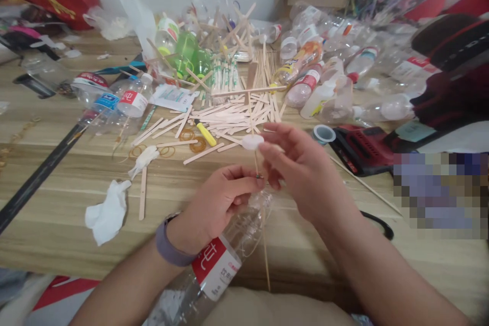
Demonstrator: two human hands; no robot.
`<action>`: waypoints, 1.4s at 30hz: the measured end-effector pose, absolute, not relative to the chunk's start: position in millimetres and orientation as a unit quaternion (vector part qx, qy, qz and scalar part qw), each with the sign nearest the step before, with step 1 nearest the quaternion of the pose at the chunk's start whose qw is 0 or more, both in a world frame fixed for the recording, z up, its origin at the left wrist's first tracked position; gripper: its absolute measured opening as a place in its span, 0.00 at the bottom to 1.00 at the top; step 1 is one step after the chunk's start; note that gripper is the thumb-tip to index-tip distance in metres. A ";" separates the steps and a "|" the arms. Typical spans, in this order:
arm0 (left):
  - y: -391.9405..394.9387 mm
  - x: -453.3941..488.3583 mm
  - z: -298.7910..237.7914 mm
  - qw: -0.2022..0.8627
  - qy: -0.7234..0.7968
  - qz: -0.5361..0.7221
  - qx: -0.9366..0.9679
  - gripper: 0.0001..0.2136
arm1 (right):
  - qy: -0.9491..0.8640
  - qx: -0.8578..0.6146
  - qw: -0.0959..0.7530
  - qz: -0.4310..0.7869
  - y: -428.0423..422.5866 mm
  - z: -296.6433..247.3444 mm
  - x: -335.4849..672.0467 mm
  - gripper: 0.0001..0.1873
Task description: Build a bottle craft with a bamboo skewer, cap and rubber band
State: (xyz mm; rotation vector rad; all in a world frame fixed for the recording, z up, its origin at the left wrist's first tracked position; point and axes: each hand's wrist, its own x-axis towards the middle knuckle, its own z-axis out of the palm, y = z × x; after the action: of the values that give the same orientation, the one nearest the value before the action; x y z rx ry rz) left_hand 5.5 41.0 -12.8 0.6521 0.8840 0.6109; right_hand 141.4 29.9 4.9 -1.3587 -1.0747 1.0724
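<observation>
A thin wooden skewer [266,244] stands nearly upright in front of me. My left hand [225,188] pinches it between thumb and fingertips, with a small dark bit showing at the pinch. My right hand [292,163] has its thumb and finger at the edge of a white bottle cap [252,142], which the skewer appears to pass through; its other fingers are curled. Below my left hand a large clear plastic bottle [242,237] with a red and white label leans toward my lap, its neck close under the hands. Whether the skewer touches the bottle I cannot tell.
Craft sticks [233,117] lie heaped beyond my hands, with a yellow marker [205,133] and rubber bands [196,144] nearby. Plastic bottles crowd both sides. A roll of tape [323,134] and a red-black power tool [362,150] are at right, crumpled tissue [107,212] at left.
</observation>
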 end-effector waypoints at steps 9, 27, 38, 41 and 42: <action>41.9 3.0 -13.1 0.812 0.426 0.320 0.239 0.08 | -0.565 -0.634 0.427 0.312 -6.4 -7.2 144.1 0.16; 39.7 2.3 -19.2 0.818 0.394 0.337 0.250 0.08 | -0.486 -0.613 0.420 0.459 -4.1 -15.8 131.8 0.10; 38.7 1.0 -19.3 0.799 0.392 0.343 0.302 0.06 | -0.443 -0.575 0.449 0.521 -5.5 -16.7 132.9 0.11; 38.6 0.2 -19.3 0.792 0.392 0.350 0.310 0.06 | -0.432 -0.569 0.449 0.538 -6.2 -15.4 135.2 0.11; 38.5 0.0 -19.5 0.791 0.391 0.352 0.312 0.06 | -0.428 -0.565 0.449 0.544 -6.6 -15.3 135.7 0.11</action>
State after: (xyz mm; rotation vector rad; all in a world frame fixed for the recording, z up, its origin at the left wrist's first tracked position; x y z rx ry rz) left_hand 0.0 38.5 -19.5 0.6718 0.8409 0.7582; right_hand 135.7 -6.6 -15.3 -1.3984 -1.0582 1.3464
